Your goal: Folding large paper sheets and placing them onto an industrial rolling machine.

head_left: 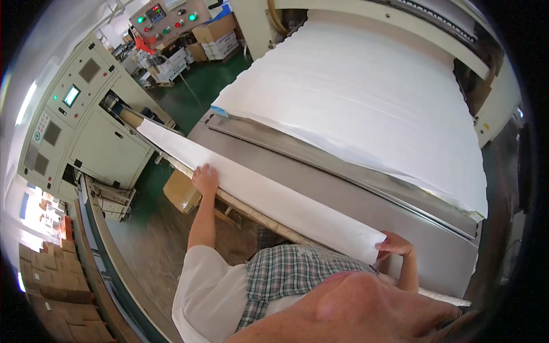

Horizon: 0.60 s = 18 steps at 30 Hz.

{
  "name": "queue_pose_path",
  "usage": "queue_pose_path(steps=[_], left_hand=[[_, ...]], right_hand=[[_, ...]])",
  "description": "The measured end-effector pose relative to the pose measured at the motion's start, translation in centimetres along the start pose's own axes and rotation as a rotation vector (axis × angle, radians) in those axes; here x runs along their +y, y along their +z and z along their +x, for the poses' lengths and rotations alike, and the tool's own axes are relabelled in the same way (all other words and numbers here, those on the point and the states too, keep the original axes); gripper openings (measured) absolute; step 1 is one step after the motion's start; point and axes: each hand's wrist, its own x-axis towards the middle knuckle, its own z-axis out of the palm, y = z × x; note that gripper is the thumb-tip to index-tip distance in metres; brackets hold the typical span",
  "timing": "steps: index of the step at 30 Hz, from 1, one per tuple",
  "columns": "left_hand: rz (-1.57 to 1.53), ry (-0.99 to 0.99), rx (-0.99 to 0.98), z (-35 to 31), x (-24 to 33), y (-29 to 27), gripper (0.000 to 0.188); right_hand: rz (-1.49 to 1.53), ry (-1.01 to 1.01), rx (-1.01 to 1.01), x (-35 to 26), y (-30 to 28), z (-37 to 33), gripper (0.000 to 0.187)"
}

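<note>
Green floor (213, 80) and a pale control cabinet (94, 150) show in the upper left of the frame; a grey metal tabletop (320, 186) slants through the middle. At its far side runs a metal bar (286, 143), with a broad white sheet (354, 97) beyond it, upper right. On my side of the bar lies a long white strip (286, 203), its long axis dropping from upper left to lower right, roughly parallel to the bar. My right hand (396, 244) is at the lower-right end, thumb and fingers pinched on it. My left hand (206, 179) rests on the near edge, nearer the upper-left end; whether that grip is closed, I cannot tell. I judge that slant, with most of the strip between my hands, decisive.
</note>
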Motion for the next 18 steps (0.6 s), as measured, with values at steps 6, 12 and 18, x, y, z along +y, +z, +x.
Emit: queue_pose_path(steps=[6,12,18], left_hand=[[0.019,-0.004,-0.069,0.2,-0.1,0.0,0.035],[0.019,-0.017,-0.061,0.0,-0.1,0.0,0.035],[-0.007,0.017,-0.049,0.1,-0.3,-0.1,0.035]], right_hand=[[-0.053,-0.044,0.025,1.1,-0.5,0.4,0.055],[-0.022,-0.037,0.029,0.5,-0.2,0.1,0.055],[-0.015,-0.062,0.004,0.1,-0.1,0.0,0.055]])
